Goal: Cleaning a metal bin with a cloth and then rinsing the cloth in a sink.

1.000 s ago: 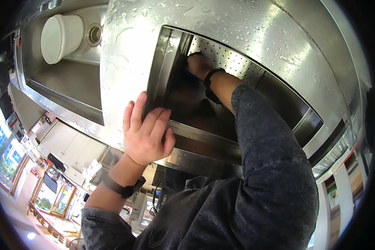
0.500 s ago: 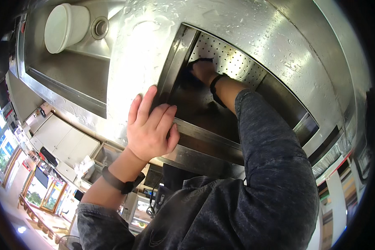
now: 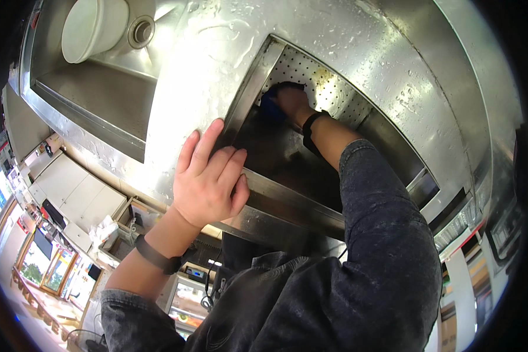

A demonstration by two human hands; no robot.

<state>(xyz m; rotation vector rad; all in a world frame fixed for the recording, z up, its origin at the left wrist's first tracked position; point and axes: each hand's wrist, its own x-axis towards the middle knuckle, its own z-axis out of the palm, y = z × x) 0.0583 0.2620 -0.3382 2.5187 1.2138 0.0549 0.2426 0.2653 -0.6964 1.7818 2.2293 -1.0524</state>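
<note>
1. So we've got our right hand point(image 3: 292, 101) down in the rectangular steel well point(image 3: 256, 85), just above the middle of the frame. It's on a bunched blue cloth point(image 3: 270, 109) (looks like cloth to us, anyway). The fingers are mostly hidden, so we can't tell how tightly they're curled or if they've really got hold of it.
2. That cloth sits toward the well's upper-left corner, right by the perforated steel panel point(image 3: 330, 88). Thing to watch: a loose fold could catch on the panel's edge if it gets dragged along there.
3. Our left hand point(image 3: 210, 186), left of centre, is palm down at the well's lower-left corner. Fingers loosely spread, a couple stretched out, others bent by the rim, nothing gripped that we can see.
4. The steel counter point(image 3: 434, 111) has water droplets point(image 3: 409, 92) all over its upper right. If it's just as wet under that left palm, leaning hard could make it skid.
5. Our right forearm reaches in from the right, with a dark wristband point(image 3: 313, 132) and a dark grey sleeve point(image 3: 387, 199). Reaching deeper could soak that cuff or scrape the arm on the metal edge.
6. Upper left there's a white bucket point(image 3: 97, 29) beside the drain point(image 3: 141, 31) in a steel sink point(image 3: 94, 105). Well apart from both hands, so knocking it seems unlikely.
</note>
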